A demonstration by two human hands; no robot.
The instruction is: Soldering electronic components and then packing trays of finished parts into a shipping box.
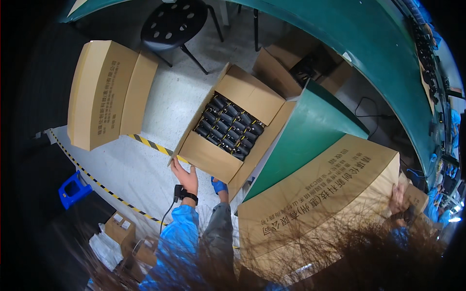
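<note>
An open cardboard box (209,157) stands on the floor, packed with rows of several black cylindrical parts (228,128). My left hand (185,178), in a blue sleeve with a black wrist strap and cable, grips the near flap of this box at its lower left corner. A large closed cardboard box (315,194) lies tilted on the corner of the green table (310,121), close under my head. My right hand (398,198) holds that box at its far right corner; hair partly hides the hand.
A second closed carton (104,92) lies on the floor at left, with a black stool (174,22) behind it. Yellow-black tape (97,182) crosses the floor. Another open carton (301,63) sits under the table. A blue bin (74,189) and small boxes (121,228) are at lower left. My blue shoe (219,185) touches the open box.
</note>
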